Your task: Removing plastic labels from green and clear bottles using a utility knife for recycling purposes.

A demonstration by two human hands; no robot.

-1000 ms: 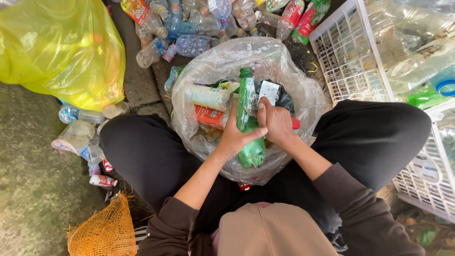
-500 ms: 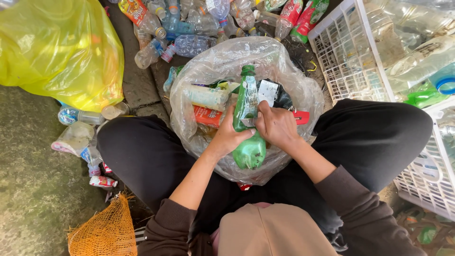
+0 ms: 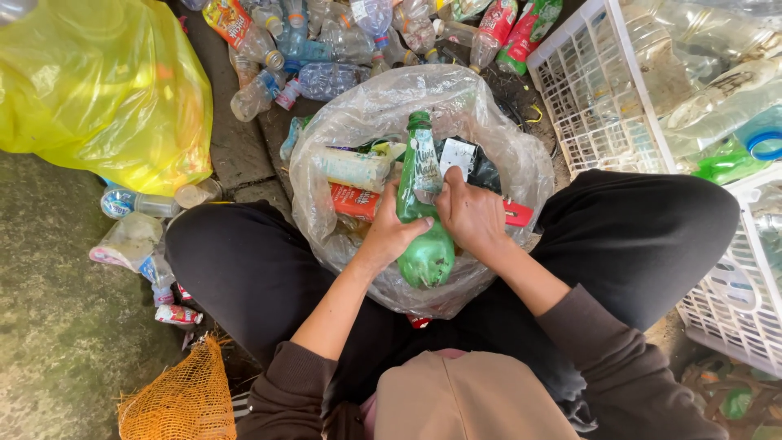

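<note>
head view: left hand (image 3: 389,236) wraps the green bottle (image 3: 423,220) over the clear bag (image 3: 326,155); right hand (image 3: 472,216) pinches its label; white crate (image 3: 586,98) far right.

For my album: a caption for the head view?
Both hands, left and right, hold a green bottle over a clear bag of bottles.

Both arms are reaching forward between the crossed legs, the left hand (image 3: 391,232) and right hand (image 3: 471,216) curling their fingers close together, sleeves pushed up.
</note>
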